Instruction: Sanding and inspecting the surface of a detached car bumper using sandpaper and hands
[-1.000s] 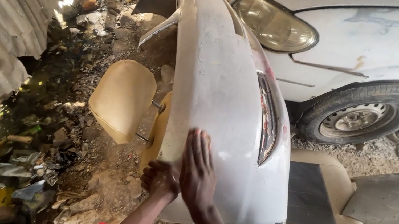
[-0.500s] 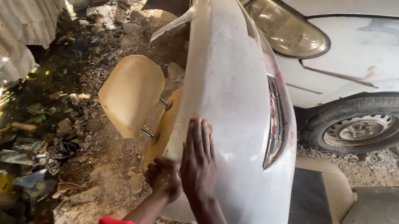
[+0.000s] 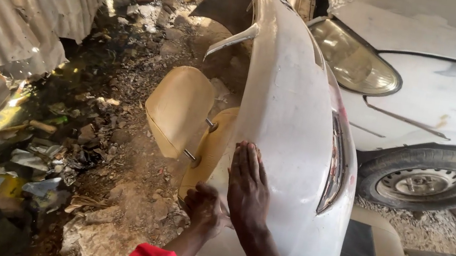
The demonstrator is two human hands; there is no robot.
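While right hand lies flat on white bumper, left hand grips its edge

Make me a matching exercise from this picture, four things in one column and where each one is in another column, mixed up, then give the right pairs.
Things:
1. right hand
2. left hand
3. tan headrest
4. tyre

Places:
A. on two metal posts, left of the bumper
B. flat on the bumper's white outer face, fingers pointing up
C. under the white car, at the right
D. at the bumper's lower left edge, beside the tan seat

Pairs: 1-B, 2-D, 3-A, 4-C

The white bumper stands detached, leaning over the tan seat.
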